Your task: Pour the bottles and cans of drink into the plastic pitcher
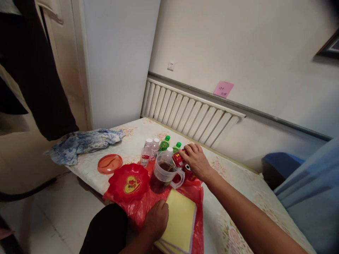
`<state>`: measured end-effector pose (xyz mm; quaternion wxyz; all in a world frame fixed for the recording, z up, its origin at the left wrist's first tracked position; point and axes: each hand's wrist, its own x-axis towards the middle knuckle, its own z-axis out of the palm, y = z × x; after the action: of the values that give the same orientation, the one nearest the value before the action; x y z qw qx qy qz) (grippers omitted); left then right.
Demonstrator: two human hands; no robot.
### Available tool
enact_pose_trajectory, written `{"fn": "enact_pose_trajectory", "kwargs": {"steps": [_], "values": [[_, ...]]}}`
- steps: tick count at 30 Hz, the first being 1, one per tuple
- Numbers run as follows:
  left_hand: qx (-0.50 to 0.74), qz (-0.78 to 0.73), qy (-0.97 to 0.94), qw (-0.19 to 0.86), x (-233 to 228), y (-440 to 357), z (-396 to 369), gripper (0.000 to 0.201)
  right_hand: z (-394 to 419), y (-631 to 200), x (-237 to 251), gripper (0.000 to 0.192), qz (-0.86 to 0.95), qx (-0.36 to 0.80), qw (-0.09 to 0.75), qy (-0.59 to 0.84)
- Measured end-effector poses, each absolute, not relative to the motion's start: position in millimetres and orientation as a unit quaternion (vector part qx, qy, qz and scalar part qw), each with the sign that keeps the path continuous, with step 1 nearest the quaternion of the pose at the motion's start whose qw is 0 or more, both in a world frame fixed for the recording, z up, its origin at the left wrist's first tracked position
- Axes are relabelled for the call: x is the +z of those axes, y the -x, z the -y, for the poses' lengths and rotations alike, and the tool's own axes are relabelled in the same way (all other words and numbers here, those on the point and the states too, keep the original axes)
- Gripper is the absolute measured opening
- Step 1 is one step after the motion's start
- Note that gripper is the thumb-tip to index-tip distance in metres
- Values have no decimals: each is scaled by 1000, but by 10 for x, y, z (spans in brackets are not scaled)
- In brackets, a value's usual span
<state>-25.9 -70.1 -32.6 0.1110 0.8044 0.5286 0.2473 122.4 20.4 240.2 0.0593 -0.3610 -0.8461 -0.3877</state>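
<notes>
My right hand (197,160) grips a red drink can (179,159), tipped sideways at the rim of a clear plastic pitcher (158,173). Dark brown liquid (165,167) fills part of the pitcher, and a thin stream seems to run from the can. My left hand (158,218) is curled closed beside a yellow booklet (181,215), with no object showing in it. Both the booklet and pitcher lie on a red plastic bag (137,211). Left of the pitcher is a red scalloped tray (116,185) with a yellow heart design.
Behind the pitcher stand clear bottles with white caps (146,153) and green bottles (164,144). An orange lid (109,163) and a blue-white cloth (92,143) lie on the floral-covered surface (135,131). A radiator (182,109) runs along the wall.
</notes>
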Motion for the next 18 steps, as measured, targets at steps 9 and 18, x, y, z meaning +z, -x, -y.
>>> {"fn": "enact_pose_trajectory", "kwargs": {"steps": [9, 18], "values": [[248, -521, -809, 112, -315, 264, 697, 23, -191, -1226, 2399, 31, 848, -379, 57, 366], [248, -517, -812, 105, -327, 262, 695, 21, -197, -1229, 2377, 32, 851, -371, 62, 365]]}}
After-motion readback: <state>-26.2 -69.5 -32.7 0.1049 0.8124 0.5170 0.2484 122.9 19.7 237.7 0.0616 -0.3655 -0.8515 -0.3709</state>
